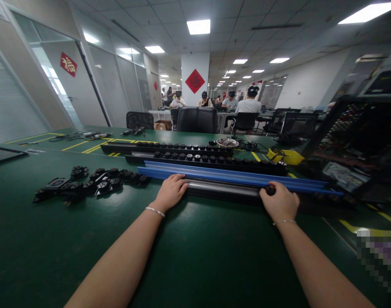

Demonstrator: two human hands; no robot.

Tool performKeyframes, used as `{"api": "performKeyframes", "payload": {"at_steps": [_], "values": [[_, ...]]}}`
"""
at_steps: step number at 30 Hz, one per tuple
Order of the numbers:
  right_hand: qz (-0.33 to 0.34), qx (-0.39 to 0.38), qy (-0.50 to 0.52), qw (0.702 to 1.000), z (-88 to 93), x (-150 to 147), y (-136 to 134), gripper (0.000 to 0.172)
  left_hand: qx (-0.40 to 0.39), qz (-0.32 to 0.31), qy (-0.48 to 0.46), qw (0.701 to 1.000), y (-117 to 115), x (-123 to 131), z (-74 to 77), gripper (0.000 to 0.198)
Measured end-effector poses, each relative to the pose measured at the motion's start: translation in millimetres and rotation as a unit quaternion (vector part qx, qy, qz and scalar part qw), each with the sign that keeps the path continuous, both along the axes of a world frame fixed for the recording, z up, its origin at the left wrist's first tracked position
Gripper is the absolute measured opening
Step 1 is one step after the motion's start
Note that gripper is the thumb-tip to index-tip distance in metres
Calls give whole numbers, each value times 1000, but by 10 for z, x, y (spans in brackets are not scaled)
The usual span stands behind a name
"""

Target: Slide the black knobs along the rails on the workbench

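A long black rail [224, 185] with a shiny grey channel lies across the green table in front of me. My left hand [171, 191] grips its left end, fingers over the top and thumb at the near side. Farther right, my right hand [281, 202] holds a small black round part [271, 190] between thumb and fingers, at the rail; whether the part is seated in it I cannot tell. Just behind runs a blue rail [227, 173]. Beyond that are two black rails, the nearer black rail [211, 160] and the farther black rail [169, 148], both set with several round parts.
Loose black round parts [108, 182] lie heaped on the left of the green table [195, 252]. A metal bowl [227, 142], a yellow bin [285, 156] and cables [62, 137] stand or lie farther back. Dark equipment [349, 128] rises at the right. Several people sit at tables beyond.
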State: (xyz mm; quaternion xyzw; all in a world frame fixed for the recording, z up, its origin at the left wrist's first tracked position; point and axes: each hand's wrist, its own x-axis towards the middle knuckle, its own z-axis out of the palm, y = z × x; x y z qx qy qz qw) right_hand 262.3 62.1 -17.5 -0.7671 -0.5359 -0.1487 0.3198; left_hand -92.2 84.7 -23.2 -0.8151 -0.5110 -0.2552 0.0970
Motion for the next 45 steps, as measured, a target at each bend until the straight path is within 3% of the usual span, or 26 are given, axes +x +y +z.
{"api": "performKeyframes", "payload": {"at_steps": [23,32,37,45], "values": [[83,18,21,996,-36,-46,23,38,-1,2,1,1000,-8,-1,10,35],[-10,-54,11,998,59,-61,-23,45,-8,0,-6,1000,-15,4,21,35],[-16,-99,-2,995,62,-53,-17,50,-8,3,10,1000,-21,17,46,38],[3,-71,-13,997,30,-45,-11,52,-8,3,-8,1000,-17,24,57,38]]}}
